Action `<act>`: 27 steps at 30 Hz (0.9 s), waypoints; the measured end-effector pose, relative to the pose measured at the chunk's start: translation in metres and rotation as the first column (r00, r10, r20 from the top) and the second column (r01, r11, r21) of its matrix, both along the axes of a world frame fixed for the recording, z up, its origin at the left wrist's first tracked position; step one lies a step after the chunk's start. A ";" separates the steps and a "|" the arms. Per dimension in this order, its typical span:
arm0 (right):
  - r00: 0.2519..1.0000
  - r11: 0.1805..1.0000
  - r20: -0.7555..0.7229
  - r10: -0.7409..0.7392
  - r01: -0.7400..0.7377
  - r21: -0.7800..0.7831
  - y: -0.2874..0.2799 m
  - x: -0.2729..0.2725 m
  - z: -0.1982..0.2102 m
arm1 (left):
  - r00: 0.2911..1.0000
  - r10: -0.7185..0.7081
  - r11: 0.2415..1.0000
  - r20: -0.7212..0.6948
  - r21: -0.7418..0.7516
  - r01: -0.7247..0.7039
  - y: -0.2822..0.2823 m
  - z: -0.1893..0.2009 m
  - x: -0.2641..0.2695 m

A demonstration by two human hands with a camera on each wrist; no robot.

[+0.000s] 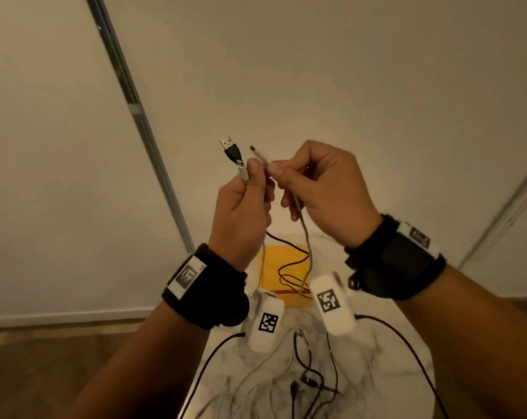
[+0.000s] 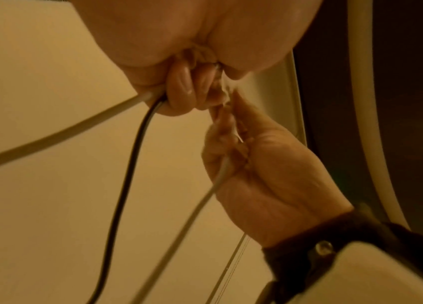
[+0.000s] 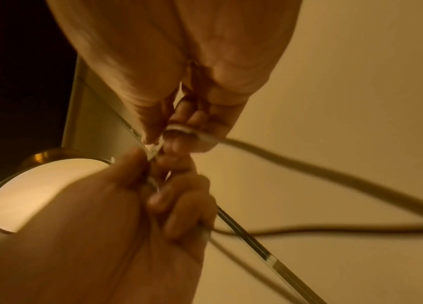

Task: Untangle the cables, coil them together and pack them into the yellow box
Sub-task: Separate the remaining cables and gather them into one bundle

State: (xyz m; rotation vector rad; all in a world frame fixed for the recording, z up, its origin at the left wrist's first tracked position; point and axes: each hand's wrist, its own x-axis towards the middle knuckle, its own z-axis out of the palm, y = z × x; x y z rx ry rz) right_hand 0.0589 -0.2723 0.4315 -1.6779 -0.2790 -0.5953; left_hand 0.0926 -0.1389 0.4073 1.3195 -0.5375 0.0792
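Note:
Both hands are raised in front of the wall. My left hand (image 1: 244, 204) grips two cable ends, a black USB plug (image 1: 229, 147) and a white plug (image 1: 242, 170), sticking up above its thumb. My right hand (image 1: 319, 189) pinches a thin white cable (image 1: 260, 154) just below its small connector, right beside the left thumb. The black cable (image 2: 127, 170) and the white cables (image 2: 192, 211) hang down from the fists. The yellow box (image 1: 279, 269) lies on the table below, with a black cable looping across it.
A marble-patterned table (image 1: 377, 355) holds a loose tangle of white and black cables (image 1: 301, 385) at its near end. A metal rail (image 1: 129, 95) runs diagonally along the wall on the left. Wooden floor (image 1: 44, 358) shows beside the table.

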 end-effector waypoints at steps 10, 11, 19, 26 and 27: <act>0.827 0.873 -0.311 0.469 -0.382 0.302 0.018 0.002 -0.075 | 0.992 0.085 0.995 0.092 0.043 -0.089 0.002 0.004 0.000; 0.815 0.889 -0.355 0.458 -0.415 0.195 0.018 0.001 -0.086 | 0.998 0.038 0.999 0.042 -0.016 -0.038 0.005 0.009 0.001; 0.851 0.856 -0.518 -0.086 -0.204 -0.476 -0.064 0.016 -0.182 | 0.959 0.266 0.963 0.095 -0.054 -0.262 0.043 0.022 0.019; 0.874 0.803 -0.429 -0.228 -0.080 -0.590 -0.072 0.019 -0.178 | 0.886 0.071 0.552 0.458 0.722 -0.418 0.027 -0.028 0.014; 0.896 0.818 -0.400 -0.192 -0.080 -0.570 -0.065 0.020 -0.170 | 0.927 -0.011 0.472 0.375 0.819 -0.326 0.023 -0.035 0.012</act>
